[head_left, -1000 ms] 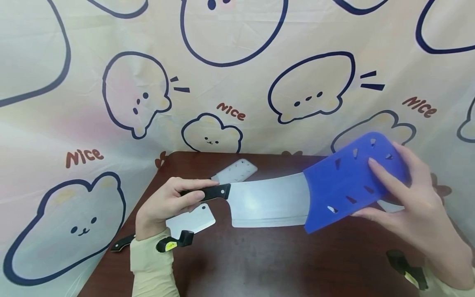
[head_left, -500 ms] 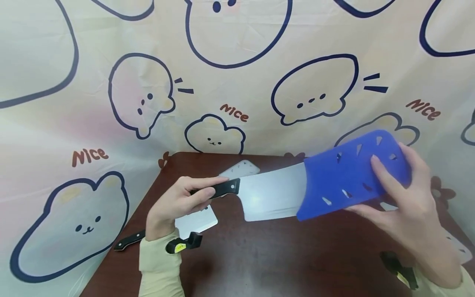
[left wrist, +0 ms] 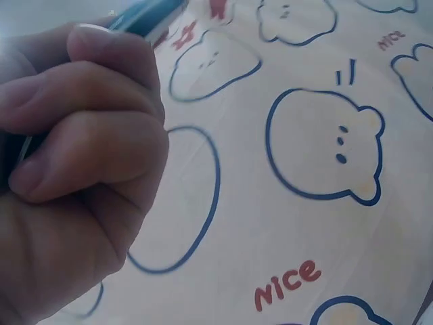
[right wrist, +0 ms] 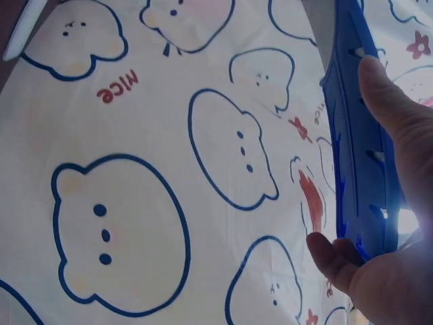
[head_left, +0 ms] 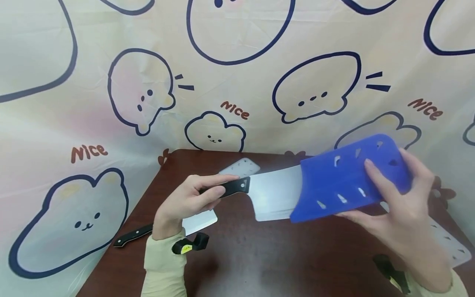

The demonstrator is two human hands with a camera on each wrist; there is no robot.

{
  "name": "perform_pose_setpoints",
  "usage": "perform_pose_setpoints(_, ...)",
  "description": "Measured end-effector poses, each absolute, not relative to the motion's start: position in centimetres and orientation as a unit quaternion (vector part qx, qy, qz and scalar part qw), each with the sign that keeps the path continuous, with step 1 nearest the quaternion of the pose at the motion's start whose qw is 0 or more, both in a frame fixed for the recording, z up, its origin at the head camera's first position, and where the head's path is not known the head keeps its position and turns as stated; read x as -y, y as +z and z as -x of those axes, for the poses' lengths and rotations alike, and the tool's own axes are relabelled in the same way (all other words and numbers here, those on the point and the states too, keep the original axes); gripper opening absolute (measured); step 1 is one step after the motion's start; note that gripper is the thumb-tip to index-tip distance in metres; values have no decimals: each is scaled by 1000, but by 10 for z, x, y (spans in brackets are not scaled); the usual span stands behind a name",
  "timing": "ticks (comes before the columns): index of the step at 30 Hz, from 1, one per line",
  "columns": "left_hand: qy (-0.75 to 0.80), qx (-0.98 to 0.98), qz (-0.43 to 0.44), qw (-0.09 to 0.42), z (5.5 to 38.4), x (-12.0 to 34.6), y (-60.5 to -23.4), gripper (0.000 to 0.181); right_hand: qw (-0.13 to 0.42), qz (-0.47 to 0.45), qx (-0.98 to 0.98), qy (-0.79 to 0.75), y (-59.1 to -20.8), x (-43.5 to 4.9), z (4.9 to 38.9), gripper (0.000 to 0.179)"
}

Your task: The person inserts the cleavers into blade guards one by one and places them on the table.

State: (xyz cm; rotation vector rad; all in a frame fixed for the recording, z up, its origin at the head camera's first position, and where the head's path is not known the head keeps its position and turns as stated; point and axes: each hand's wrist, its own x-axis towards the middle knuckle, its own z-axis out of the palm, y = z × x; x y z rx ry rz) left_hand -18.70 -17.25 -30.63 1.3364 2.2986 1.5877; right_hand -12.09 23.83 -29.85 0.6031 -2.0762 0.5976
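Okay so the cleaver [head_left: 276, 194] is held mid-frame, handle gripped by the left hand [head_left: 189, 200], long axis tipped slightly up rightward, blade seemingly partway into the blue cover [head_left: 320, 179] that's grasped by the right hand [head_left: 408, 210].

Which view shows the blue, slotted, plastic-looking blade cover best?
The head view: the blade cover shows its broad face there, partly hidden by the right hand. The right wrist view shows it nearly edge-on; the left wrist view shows none clearly.

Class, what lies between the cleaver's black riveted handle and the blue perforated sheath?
A bare stretch of silvery metal blade, shown in the head view.
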Motion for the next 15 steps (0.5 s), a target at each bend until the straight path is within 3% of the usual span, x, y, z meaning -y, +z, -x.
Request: perform_pose_setpoints(15, 494, -760, -423, -6, 175, 152, -302, 36, 438, -249, 827, 249, -307, -227, 122, 95)
